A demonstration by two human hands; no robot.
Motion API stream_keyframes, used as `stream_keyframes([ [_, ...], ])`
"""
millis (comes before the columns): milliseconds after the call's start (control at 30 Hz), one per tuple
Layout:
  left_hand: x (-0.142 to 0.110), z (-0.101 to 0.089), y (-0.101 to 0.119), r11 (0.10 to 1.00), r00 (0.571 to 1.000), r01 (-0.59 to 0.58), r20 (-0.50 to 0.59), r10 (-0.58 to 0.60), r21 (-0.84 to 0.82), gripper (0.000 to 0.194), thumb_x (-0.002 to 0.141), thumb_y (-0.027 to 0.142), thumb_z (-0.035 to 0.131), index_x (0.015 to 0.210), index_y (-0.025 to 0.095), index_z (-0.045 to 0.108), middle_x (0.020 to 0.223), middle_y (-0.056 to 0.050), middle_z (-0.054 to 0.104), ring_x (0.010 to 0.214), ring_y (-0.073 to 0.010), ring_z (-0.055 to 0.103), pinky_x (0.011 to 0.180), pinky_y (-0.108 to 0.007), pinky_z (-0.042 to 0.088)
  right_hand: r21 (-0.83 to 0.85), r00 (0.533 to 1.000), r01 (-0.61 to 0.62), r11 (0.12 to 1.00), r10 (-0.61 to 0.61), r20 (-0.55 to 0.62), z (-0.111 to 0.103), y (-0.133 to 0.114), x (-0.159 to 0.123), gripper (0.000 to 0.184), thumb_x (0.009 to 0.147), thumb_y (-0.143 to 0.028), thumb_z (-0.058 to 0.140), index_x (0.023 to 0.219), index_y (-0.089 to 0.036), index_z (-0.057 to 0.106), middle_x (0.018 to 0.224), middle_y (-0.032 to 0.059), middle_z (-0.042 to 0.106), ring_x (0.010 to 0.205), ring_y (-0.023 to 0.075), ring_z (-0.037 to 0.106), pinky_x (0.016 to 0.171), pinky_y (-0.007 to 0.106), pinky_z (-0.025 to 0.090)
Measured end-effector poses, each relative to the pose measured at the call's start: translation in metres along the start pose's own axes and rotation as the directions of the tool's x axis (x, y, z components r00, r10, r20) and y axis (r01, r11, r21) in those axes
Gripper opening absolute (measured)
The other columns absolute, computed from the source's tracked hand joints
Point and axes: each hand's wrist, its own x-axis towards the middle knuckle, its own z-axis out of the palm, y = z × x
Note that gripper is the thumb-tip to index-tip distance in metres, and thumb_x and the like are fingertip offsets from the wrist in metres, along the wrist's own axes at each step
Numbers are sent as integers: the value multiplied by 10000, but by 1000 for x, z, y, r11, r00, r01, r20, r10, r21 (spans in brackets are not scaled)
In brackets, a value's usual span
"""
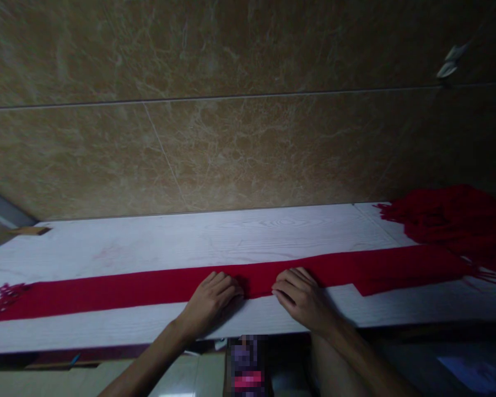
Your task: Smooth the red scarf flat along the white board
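Note:
A long red scarf [119,292] with fringed ends lies in a narrow strip along the white table. My left hand [215,298] rests on the middle of the strip, fingers curled down over the cloth and its fingertips partly hidden. A short way to the right, my right hand [297,295] is closed at the scarf's front edge, thumb and fingers together on the fabric. Between the hands the cloth lies nearly flat. Toward the right end, a folded part of the scarf juts out at the front edge.
A heap of red fringed cloth [458,220] lies at the table's back right, touching the strip's right end. Behind the white table [149,237] rises a brown marbled tile wall [252,149]. A small wooden piece [30,230] sits at the left back corner beside a grey post [4,207].

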Motion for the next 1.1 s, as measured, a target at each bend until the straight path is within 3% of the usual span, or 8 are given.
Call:
stream_keyframes([
  [200, 3, -10, 1, 991, 992, 41, 126, -25, -127, 75, 1029, 234, 605, 993, 203, 662, 1004, -44, 682, 932, -214, 595, 863, -369, 456, 41, 995, -24, 999, 20, 97, -4, 2, -3, 86, 919, -188, 729, 857, -220, 679, 960, 8, 692, 903, 196, 611, 826, 370, 462],
  [367, 21, -13, -4, 982, 975, 176, 147, -164, -74, 372, 1102, 380, 443, 919, 196, 709, 952, -74, 707, 942, -245, 629, 896, -434, 500, 46, 998, -67, 997, 66, 22, -1, 3, 13, 219, 1032, -255, 590, 868, -211, 727, 1004, 51, 724, 953, 207, 650, 890, 397, 519],
  [467, 28, -4, -10, 966, 956, 257, 141, -257, 19, 425, 1105, 442, 409, 1336, 198, 669, 1377, -133, 664, 1336, -321, 552, 1129, -543, 442, -58, 986, -86, 995, 93, 136, 13, 1, 25, 317, 1060, -291, 532, 1302, -191, 710, 1410, 135, 669, 1312, 278, 599, 1136, 507, 462],
  [567, 23, 7, -15, 962, 924, 263, 268, -272, 70, 628, 1106, 538, 374, 1668, 265, 310, 1713, -81, 322, 1614, -338, 188, 1306, -637, 161, -144, 941, -60, 988, 104, 321, 28, 1, 26, 571, 1074, -425, 509, 1576, -154, 486, 1651, 158, 441, 1551, 333, 368, 1265, 639, 283],
  [667, 13, 12, -20, 959, 893, 264, 349, -283, 103, 675, 1102, 600, 342, 1695, 305, 208, 1748, -59, 194, 1628, -357, 99, 1302, -678, 81, -173, 914, -62, 983, 125, 386, 35, 4, 19, 626, 1087, -499, 460, 1606, -150, 438, 1682, 144, 378, 1579, 340, 316, 1276, 664, 245],
  [833, 9, 6, -19, 961, 909, 246, 313, -274, 128, 743, 1082, 618, 409, 1699, 269, 185, 1746, -108, 167, 1616, -411, 105, 1270, -735, 97, -214, 925, -54, 975, 129, 356, 32, 3, 17, 637, 1078, -517, 481, 1608, -167, 439, 1680, 155, 374, 1574, 355, 324, 1266, 675, 258],
  [967, 13, 1, -7, 983, 953, 143, 251, -168, 114, 678, 1113, 533, 384, 1701, 273, 166, 1738, -83, 212, 1631, -351, 47, 1295, -699, 32, -205, 942, -30, 978, 96, 320, 29, -3, 19, 618, 1083, -478, 481, 1612, -164, 430, 1700, 152, 331, 1593, 343, 281, 1285, 676, 204],
  [1100, 11, 3, -1, 986, 933, 149, 321, -164, 70, 650, 1131, 513, 313, 1697, 226, 173, 1730, -82, 230, 1631, -319, 96, 1315, -655, 69, -170, 934, -27, 985, 86, 348, 32, -4, 15, 588, 1095, -443, 451, 1611, -161, 432, 1683, 137, 374, 1587, 314, 305, 1302, 636, 193],
])
